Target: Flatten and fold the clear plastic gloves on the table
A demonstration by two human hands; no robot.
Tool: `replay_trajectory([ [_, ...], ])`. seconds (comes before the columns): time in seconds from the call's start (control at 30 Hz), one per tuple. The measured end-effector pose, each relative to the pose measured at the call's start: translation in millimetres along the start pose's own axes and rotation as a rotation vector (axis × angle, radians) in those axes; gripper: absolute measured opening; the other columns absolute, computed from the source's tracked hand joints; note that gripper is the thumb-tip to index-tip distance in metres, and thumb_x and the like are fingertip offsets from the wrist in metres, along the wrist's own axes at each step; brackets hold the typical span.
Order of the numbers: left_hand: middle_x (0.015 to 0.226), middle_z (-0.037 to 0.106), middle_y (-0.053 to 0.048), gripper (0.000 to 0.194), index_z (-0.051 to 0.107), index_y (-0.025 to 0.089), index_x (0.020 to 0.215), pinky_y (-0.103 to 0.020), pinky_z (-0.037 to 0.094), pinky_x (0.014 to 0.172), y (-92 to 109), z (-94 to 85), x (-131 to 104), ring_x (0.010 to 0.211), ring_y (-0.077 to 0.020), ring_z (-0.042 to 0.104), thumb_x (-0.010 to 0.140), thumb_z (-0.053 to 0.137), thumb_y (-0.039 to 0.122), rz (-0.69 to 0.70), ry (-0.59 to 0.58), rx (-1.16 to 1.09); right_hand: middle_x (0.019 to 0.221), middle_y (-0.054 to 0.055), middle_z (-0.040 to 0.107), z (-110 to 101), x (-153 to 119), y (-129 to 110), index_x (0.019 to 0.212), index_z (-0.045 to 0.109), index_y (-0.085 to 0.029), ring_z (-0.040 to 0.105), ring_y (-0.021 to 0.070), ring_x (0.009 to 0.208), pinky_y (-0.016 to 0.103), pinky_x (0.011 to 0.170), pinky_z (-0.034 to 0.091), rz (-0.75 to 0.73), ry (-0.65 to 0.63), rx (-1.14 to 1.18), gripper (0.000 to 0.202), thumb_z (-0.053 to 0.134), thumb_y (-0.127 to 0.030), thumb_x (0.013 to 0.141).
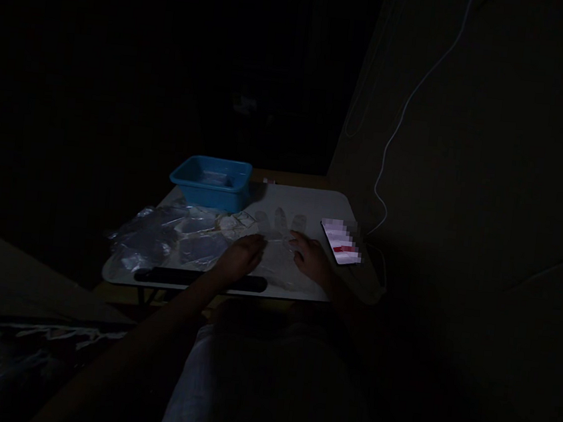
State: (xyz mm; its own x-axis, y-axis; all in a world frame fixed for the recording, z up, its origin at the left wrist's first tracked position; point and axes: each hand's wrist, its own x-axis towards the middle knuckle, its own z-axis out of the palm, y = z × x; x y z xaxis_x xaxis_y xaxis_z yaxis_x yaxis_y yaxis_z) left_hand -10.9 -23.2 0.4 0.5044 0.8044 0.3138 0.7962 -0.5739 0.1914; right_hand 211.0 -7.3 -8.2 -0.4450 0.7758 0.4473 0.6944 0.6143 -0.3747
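Note:
Flat on the white table lies a clear film with finger-shaped lobes, which looks like a disposable plastic glove (280, 221). My left hand (242, 258) is at its left edge, fingers curled together against the film; the dim light hides exactly what they grip. On the other side, my right hand (312, 260) rests on the film with its index finger stretched out and the other fingers apart from it. Crumpled clear plastic (202, 246) lies left of my left hand. A lit phone (341, 242) lies right of my right hand.
The small white table (308, 197) carries a blue basin (212, 197) at its back left, with something pale inside. A black strip (164, 276) runs along the front edge. A white cable (402, 116) hangs by the wall at right. Surroundings are very dark.

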Motion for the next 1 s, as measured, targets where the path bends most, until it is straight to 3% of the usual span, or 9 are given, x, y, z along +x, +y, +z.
replay_trajectory([
  [0.2,0.129,0.047,-0.017,0.044,0.045,0.007,0.123,-0.038,0.034,0.101,-0.2,1.4,-1.1,0.121,-0.0224,0.041,0.085,0.035,0.027,0.011,-0.051,0.047,0.109,0.006,0.064,-1.3,-0.4,-0.9,0.128,0.037,-0.018,0.057,0.0196,0.101,0.036,0.089,0.041,0.007,-0.015,0.009,0.060,0.048,-0.006,0.070],
  [0.43,0.135,0.042,-0.013,0.045,0.042,0.012,0.127,-0.042,0.026,0.103,-1.4,1.9,-2.9,0.127,-0.0199,0.033,0.087,0.027,0.028,-0.040,-0.130,0.076,0.110,0.007,0.063,-1.8,-0.9,-0.2,0.130,0.035,-0.017,0.055,0.0205,0.104,0.037,0.091,0.040,-0.023,-0.003,0.007,0.061,0.050,-0.008,0.071],
  [0.63,0.137,0.038,-0.012,0.046,0.039,0.015,0.129,-0.045,0.022,0.105,-2.9,0.4,-4.3,0.129,-0.0194,0.029,0.084,0.031,0.024,-0.039,-0.164,0.108,0.109,0.006,0.063,-2.6,-2.5,-0.3,0.130,0.036,-0.020,0.055,0.0200,0.103,0.036,0.091,0.041,0.005,0.002,0.026,0.064,0.050,-0.007,0.069],
  [0.8,0.137,0.038,-0.013,0.046,0.039,0.014,0.129,-0.045,0.024,0.104,-2.4,1.2,-4.2,0.128,-0.0203,0.031,0.086,0.030,0.026,-0.044,-0.118,0.074,0.109,0.006,0.063,-1.8,-1.1,1.7,0.126,0.040,-0.019,0.055,0.0210,0.102,0.038,0.092,0.041,0.021,0.070,0.053,0.060,0.048,-0.006,0.068],
  [1.0,0.131,0.047,-0.010,0.041,0.047,0.015,0.122,-0.039,0.033,0.101,-2.8,-3.1,-7.1,0.121,-0.0186,0.041,0.086,0.031,0.023,0.020,-0.014,-0.033,0.103,0.006,0.064,-0.9,-6.2,7.7,0.123,0.043,-0.017,0.055,0.0207,0.101,0.039,0.090,0.043,0.040,0.182,0.108,0.055,0.044,-0.006,0.069],
])
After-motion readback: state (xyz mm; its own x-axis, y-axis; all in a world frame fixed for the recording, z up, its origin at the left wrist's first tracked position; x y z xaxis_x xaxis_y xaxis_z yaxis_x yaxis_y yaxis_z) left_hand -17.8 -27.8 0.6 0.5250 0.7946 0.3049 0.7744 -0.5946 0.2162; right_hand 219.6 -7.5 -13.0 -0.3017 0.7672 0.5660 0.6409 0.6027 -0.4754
